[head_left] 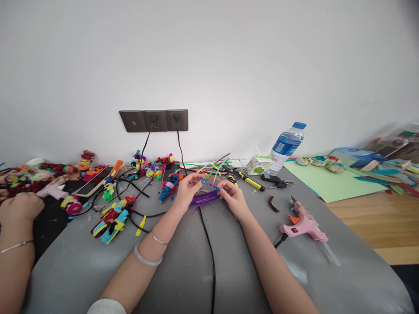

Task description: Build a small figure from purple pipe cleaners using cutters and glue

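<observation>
My left hand [187, 188] and my right hand [231, 197] meet over the grey mat [183, 270], both pinched on a purple pipe cleaner [209, 183] with a small blue bit at each end. Under it lies a bundle of purple pipe cleaners [204, 199] that my right fingers also touch. My left wrist wears a pale bangle and a thin bracelet. A black cable [209, 248] runs between my forearms.
A pink glue gun [303, 223] lies right of my right arm. Loose coloured pipe cleaners [212, 168], pliers [244, 177], keys [276, 181], a water bottle [286, 146] and a small carton [258, 165] sit behind. Finished pipe-cleaner figures [113, 218] crowd the left. Another person's hand [19, 208] rests far left.
</observation>
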The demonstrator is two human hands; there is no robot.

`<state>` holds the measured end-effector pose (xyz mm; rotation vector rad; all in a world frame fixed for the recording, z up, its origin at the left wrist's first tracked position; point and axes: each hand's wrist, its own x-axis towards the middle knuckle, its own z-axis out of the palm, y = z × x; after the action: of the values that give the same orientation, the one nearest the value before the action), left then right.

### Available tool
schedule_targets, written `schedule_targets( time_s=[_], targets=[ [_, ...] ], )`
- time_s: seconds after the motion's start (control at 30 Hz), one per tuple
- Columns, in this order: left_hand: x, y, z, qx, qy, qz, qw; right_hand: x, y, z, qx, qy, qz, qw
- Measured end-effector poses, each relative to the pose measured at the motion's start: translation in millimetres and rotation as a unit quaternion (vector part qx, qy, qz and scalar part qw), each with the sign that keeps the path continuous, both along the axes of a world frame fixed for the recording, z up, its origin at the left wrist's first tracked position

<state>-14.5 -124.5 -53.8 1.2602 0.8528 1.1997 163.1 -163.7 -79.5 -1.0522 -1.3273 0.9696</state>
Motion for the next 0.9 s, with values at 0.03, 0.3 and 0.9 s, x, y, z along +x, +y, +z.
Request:
schedule_targets(
  time_s=[0.03,0.3,0.9],
  targets=[
    [0,0,0.1,-0.001,0.005,0.001,1.000,0,0,0.2,0.000,-0.001,-0.002,1.000],
    [-5,8,-6.3,0.041,0.046,-0.027,0.998,0,0,-0.3,-0.005,-0.004,-0.017,1.000],
    [-23,9,6.6,0.313,0.263,-0.027,0.912,0,-2,2.1,0.017,-0.006,-0.043,0.999]
  ],
)
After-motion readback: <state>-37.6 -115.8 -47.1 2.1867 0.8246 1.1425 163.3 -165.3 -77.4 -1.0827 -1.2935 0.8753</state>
